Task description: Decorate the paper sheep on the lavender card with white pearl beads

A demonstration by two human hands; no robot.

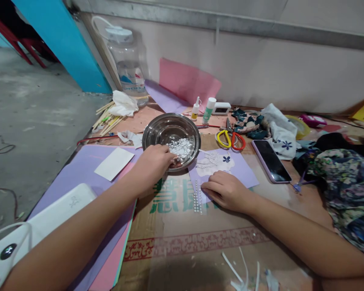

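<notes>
My left hand (pixel 159 161) reaches over the near rim of a shiny metal bowl (pixel 153 129). Its fingers are bent together beside white and silvery beads (pixel 182 148); what they pinch, if anything, is too small to make out. My right hand (pixel 226 189) lies on a sheet of purple paper (pixel 245 176), fingers loosely bent, gripping nothing that I can see. Its fingertips are beside short strips of stick-on pearls (pixel 197 200). Above that hand, a white shape (pixel 204 169) on the paper carries curving pearl rows and a dark blue flower (pixel 226 159).
Scissors (pixel 230 137), a glue stick (pixel 209 111) and a small glue bottle (pixel 195 110) stand or lie behind the bowl. A phone (pixel 271 161) and floral cloth (pixel 348 182) are at the right. Left are coloured paper sheets (pixel 79 165) and a white power bank (pixel 57 214).
</notes>
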